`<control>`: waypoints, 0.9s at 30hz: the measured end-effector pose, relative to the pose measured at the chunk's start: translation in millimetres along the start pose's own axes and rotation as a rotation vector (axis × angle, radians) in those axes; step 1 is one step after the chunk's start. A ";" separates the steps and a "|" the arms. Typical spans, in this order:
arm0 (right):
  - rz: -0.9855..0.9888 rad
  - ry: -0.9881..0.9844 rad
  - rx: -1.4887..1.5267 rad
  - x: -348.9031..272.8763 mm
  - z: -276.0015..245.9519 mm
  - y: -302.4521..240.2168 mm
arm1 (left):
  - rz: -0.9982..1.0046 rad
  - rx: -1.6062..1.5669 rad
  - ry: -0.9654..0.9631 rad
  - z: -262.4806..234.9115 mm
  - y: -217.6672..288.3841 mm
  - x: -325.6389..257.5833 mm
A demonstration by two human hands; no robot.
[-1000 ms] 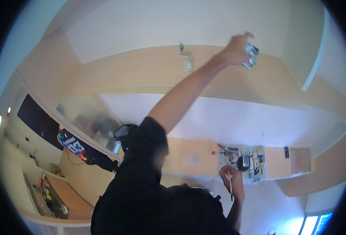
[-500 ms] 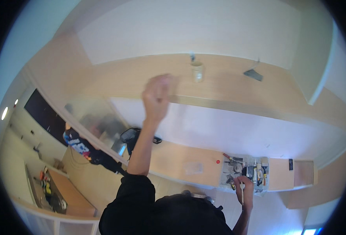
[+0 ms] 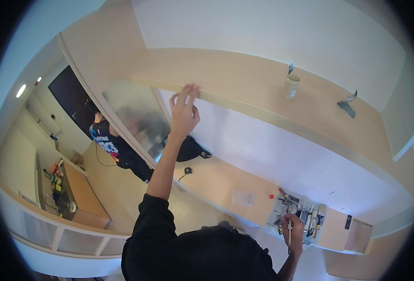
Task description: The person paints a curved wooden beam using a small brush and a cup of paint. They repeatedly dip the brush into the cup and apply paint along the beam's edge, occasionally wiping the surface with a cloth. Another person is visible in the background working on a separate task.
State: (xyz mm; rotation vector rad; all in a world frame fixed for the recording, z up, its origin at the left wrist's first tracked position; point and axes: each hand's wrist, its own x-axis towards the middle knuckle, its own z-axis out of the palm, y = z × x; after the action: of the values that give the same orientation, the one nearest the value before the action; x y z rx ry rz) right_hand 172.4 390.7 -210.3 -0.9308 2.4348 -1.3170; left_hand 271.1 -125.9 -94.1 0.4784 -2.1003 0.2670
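Note:
My left hand is raised at the front edge of a pale wooden shelf, with its fingers stretched upward and nothing visible in them. Whether the fingertips touch the edge I cannot tell. Low on the right, my right hand is closed around a thin, light-coloured stick-like tool, whose exact kind is too small to make out. Just beyond that hand lies a tray of tools on the lower bench. A cream-coloured cup stands on the shelf, right of my left hand.
A folded grey piece lies farther right on the shelf. The bench carries a black bag, a small dark round object, a clear plastic piece and a red cap. Another person stands beyond a frosted panel.
The view has turned, so the shelf and cup appear farther right. My left hand has gone from in front of the shelf top to its front edge. My right hand keeps its hold.

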 end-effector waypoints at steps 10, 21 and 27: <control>-0.013 -0.010 0.015 3.2 7.0 14.2 | 0.163 -0.334 0.107 7.9 22.9 -12.0; -0.010 -0.048 -0.048 11.3 10.3 -1.1 | 0.053 -0.106 0.033 15.8 52.0 -12.9; -0.010 -0.060 -0.017 1.8 12.0 -12.9 | 0.173 -0.257 0.049 -5.0 70.7 -11.3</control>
State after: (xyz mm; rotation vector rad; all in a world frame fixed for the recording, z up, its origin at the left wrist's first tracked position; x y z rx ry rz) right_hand 182.1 376.4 -206.5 -0.9732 2.4027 -1.2550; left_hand 249.6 -57.8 -101.2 0.1372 -2.0935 0.1040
